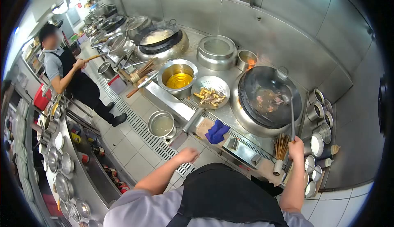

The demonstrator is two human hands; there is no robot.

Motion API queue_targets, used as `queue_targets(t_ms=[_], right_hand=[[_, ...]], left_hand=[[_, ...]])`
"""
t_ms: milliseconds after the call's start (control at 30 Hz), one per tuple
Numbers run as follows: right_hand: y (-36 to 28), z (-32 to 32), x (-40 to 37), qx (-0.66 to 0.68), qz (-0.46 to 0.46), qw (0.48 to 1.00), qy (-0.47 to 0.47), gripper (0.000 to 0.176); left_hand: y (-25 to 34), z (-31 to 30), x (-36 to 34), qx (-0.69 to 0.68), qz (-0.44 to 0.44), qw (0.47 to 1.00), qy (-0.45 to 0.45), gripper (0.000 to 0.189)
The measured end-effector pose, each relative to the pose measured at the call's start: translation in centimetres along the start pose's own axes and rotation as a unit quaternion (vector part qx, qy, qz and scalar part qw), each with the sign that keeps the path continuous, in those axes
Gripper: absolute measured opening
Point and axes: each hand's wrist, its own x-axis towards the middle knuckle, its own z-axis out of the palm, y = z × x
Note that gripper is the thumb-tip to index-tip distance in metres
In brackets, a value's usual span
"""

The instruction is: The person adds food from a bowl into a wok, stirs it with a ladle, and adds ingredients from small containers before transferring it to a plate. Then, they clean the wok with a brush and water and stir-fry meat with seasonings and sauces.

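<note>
My right hand [296,148] grips the long handle of a ladle [292,116] that reaches up into the big black wok [269,97], where bits of meat and vegetables lie in the middle. My left hand [186,155] hangs free over the tiled floor with loosely curled fingers, holding nothing, a little below a steel bowl of cloudy liquid [161,124]. A blue cloth [216,131] lies on the stove's front ledge between my two hands. Left of the wok sit a perforated strainer with fried pieces [210,92] and a pot of yellow oil [178,78].
Seasoning tins [317,111] line the right side of the stove, with a bamboo brush [280,149] beside my right hand. Another person in a dark apron [67,73] stands at far left holding a wooden handle. A counter of steel bowls [61,165] runs along the left. A floor drain grate [141,126] crosses the tiles.
</note>
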Motion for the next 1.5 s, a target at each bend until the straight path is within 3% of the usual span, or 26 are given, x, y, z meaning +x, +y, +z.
queue_targets(t_ms=[67,100,167,233,267,367,400,467,567,633,700,767,833,900,967,1033,1067,1100,1167,1200,1233,1267,1300,1367,1400,1500], right_hand=[[1.7,3.6,1.9,-0.033,-0.049,0.998,0.021,0.031],[2.9,4.3,2.0,-0.067,-0.089,0.993,0.047,0.032],[0.2,2.7,0.5,0.069,0.004,0.993,-0.092,0.031],[-3.7,-1.2,-2.8,0.024,-0.005,0.995,-0.101,0.033],[-2.6,-2.0,-3.2,-0.101,-0.080,0.990,-0.064,0.038],[-2.3,-8.3,-7.3,-0.196,-0.110,0.970,-0.087,0.039],[-2.0,-9.9,-7.7,-0.194,-0.110,0.971,-0.086,0.039],[-0.7,-12.0,-8.2,-0.215,-0.124,0.957,-0.152,0.038],[0.3,-8.4,-4.6,-0.245,-0.086,0.956,-0.135,0.039],[2.2,-5.5,-1.2,-0.209,-0.081,0.969,-0.100,0.041],[1.8,-4.7,0.8,-0.138,-0.069,0.985,-0.072,0.040],[1.6,-3.1,2.3,-0.068,-0.051,0.995,-0.053,0.040],[1.5,-1.2,3.9,-0.078,-0.023,0.996,0.024,0.038],[0.9,0.0,4.7,-0.026,0.019,0.999,-0.041,0.039],[2.4,1.9,4.7,0.022,-0.008,0.996,-0.080,0.036],[0.0,0.4,3.7,0.140,0.047,0.963,-0.226,0.030],[-0.4,-0.3,2.7,0.170,0.006,0.961,-0.218,0.024],[0.0,-0.8,1.2,0.167,0.002,0.961,-0.221,0.024],[0.8,-1.1,-0.9,0.163,-0.069,0.966,-0.190,0.023],[1.2,-1.1,-0.2,0.160,-0.071,0.965,-0.193,0.023],[2.2,-1.1,0.7,0.210,-0.017,0.946,-0.248,0.023],[2.9,-0.8,1.1,0.257,0.040,0.918,-0.301,0.024],[3.2,0.1,1.4,0.254,0.040,0.918,-0.302,0.024],[3.2,1.4,2.6,0.062,-0.099,0.985,-0.127,0.020],[2.7,1.1,2.5,0.063,-0.101,0.985,-0.127,0.020],[1.0,-1.1,1.4,0.281,0.040,0.921,-0.266,0.010]], left_hand=[[5.9,0.4,4.1,0.017,0.124,0.992,-0.017,0.043],[9.0,0.7,5.6,0.025,0.226,0.974,0.008,0.044],[14.5,1.7,9.2,0.096,0.226,0.969,0.001,0.042],[20.5,2.4,9.4,0.168,0.288,0.942,0.042,0.039],[22.5,2.6,9.6,0.165,0.312,0.935,0.027,0.034],[26.6,3.2,7.9,0.182,0.304,0.935,-0.018,0.030],[26.1,4.0,8.1,0.155,0.367,0.917,0.011,0.026],[27.1,4.7,8.5,0.182,0.370,0.911,0.033,0.024],[28.0,7.1,12.0,0.232,0.387,0.888,0.090,0.021],[29.2,7.7,14.9,0.339,0.450,0.803,0.196,0.020],[29.9,8.4,17.5,0.379,0.413,0.808,0.180,0.029],[30.3,8.9,18.6,0.419,0.251,0.872,-0.021,0.041],[30.5,9.6,17.2,0.419,0.258,0.871,0.003,0.050],[30.6,9.2,16.1,0.427,0.310,0.847,0.063,0.049],[29.2,9.8,16.7,0.427,0.308,0.847,0.074,0.048],[28.6,9.5,18.3,0.411,0.306,0.855,0.085,0.048],[28.3,9.6,18.5,0.393,0.301,0.865,0.085,0.035],[27.9,9.8,17.7,0.392,0.298,0.866,0.089,0.035],[27.4,9.9,14.5,0.221,0.483,0.803,0.270,0.022],[27.4,9.7,12.7,0.194,0.481,0.814,0.261,0.021],[26.6,9.9,11.5,0.192,0.477,0.817,0.263,0.021],[25.6,10.2,10.3,0.169,0.457,0.843,0.229,0.018],[24.7,10.3,9.0,0.147,0.438,0.865,0.195,0.016],[23.2,10.0,6.0,0.153,0.423,0.882,0.138,0.012],[21.9,9.9,5.0,0.154,0.424,0.882,0.140,0.012],[18.3,9.6,2.5,0.140,0.346,0.920,0.117,0.012]])
